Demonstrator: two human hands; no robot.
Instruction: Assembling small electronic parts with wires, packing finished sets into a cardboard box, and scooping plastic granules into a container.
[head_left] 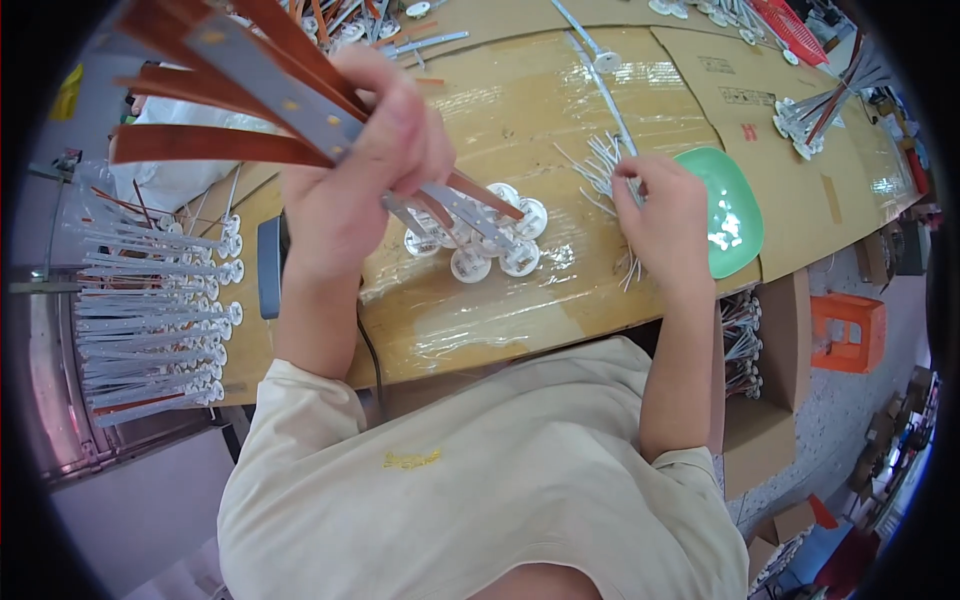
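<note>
Head view: what are your 2 hands doing?

My left hand (365,165) is closed round a bundle of flat strips (240,65), some grey, some copper-brown. They fan out above my fist toward the upper left; their lower ends reach down to a cluster of white discs (471,264) over the table (430,345). I can't tell whether the discs touch it.

And the right?

My right hand (665,215) is bent, thumb and fingertips drawn together, at a loose bunch of thin white ties (603,165) near the green dish (737,205). I can't tell if it pinches any.

What else is around?

To my left, a heap of grey sticks (150,328) with round white ends, then 1 dark box (269,268) near my forearm. Right of the dish, a cardboard sheet (700,60); lower down, an open carton (760,440) and an orange stool (850,312).
</note>
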